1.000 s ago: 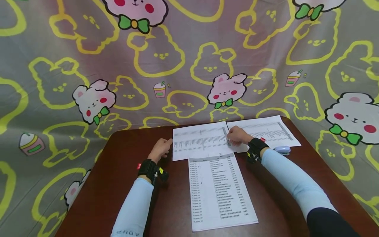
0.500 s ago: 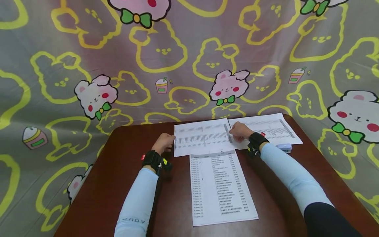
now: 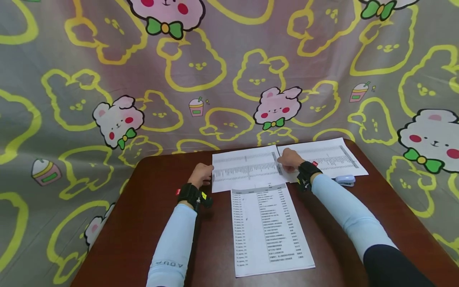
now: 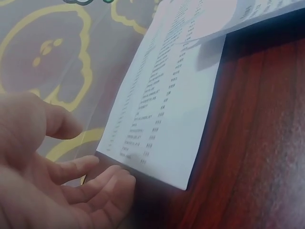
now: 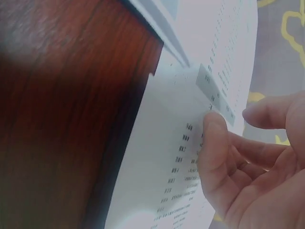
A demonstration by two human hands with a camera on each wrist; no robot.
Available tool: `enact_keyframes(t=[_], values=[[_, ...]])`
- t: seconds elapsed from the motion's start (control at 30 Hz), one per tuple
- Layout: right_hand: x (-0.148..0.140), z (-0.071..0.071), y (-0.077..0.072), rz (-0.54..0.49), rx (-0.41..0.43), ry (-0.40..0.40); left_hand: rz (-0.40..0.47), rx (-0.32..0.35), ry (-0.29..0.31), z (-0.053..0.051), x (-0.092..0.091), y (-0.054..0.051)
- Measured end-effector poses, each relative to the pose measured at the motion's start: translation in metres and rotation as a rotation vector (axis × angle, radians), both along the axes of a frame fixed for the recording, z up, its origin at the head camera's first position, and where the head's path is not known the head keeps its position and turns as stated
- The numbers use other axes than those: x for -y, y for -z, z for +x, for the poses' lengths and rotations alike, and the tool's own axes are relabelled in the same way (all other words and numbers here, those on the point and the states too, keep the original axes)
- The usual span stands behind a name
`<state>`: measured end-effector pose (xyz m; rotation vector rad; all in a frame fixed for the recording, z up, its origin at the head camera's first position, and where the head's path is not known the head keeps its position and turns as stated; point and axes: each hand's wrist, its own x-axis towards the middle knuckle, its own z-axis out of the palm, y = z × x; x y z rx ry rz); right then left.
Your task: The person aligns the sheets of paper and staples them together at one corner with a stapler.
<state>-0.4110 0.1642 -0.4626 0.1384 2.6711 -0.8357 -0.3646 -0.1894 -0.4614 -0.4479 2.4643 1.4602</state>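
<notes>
In the head view my left hand [image 3: 202, 174] is at the left edge of a printed sheet [image 3: 229, 160] lying sideways at the back of the table. The left wrist view shows its fingers loosely bent at the sheet's short edge, the thumb apart from them; nothing is gripped. My right hand [image 3: 289, 158] rests where this sheet meets a second printed sheet [image 3: 322, 153]. In the right wrist view the index finger [image 5: 214, 138] touches paper near a grey header strip, and a gap separates it from the thumb. A third printed page [image 3: 272, 231] lies upright in front, between my arms.
A pale purple stapler [image 3: 345, 180] lies by the front edge of the right sheet, beside my right forearm. The brown table [image 3: 150, 215] ends against a hanging cloth [image 3: 215, 91] with cartoon animals. Black wrist cameras [image 3: 190, 194] are strapped on both wrists.
The left hand has shifted slightly at the left sheet's edge, and the right hand has stayed at the seam. The head view has tilted a little. The papers have barely moved.
</notes>
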Motion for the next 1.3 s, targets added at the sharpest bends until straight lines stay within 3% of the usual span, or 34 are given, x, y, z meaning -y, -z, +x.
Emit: enact_keyframes(t=[0.23,0.47,0.63,0.8,1.03,1.3], values=[[0.005,-0.005,0.002,0.036,0.004,0.034,0.093,-0.007,-0.055,-0.001,-0.007,0.003],[0.001,-0.008,0.003,0.032,-0.012,0.03,0.067,-0.03,-0.087,-0.007,-0.006,0.009],[-0.003,-0.009,0.001,0.018,-0.058,0.083,0.038,-0.025,-0.059,-0.014,-0.006,0.01],[-0.002,-0.009,0.005,-0.048,-0.032,0.077,0.132,0.006,-0.074,-0.015,0.001,0.014],[0.001,-0.012,0.013,-0.135,-0.059,0.113,0.135,-0.009,-0.027,-0.009,0.006,0.016],[-0.004,-0.008,0.016,-0.21,-0.03,0.102,0.178,0.009,-0.031,-0.009,0.014,0.022]])
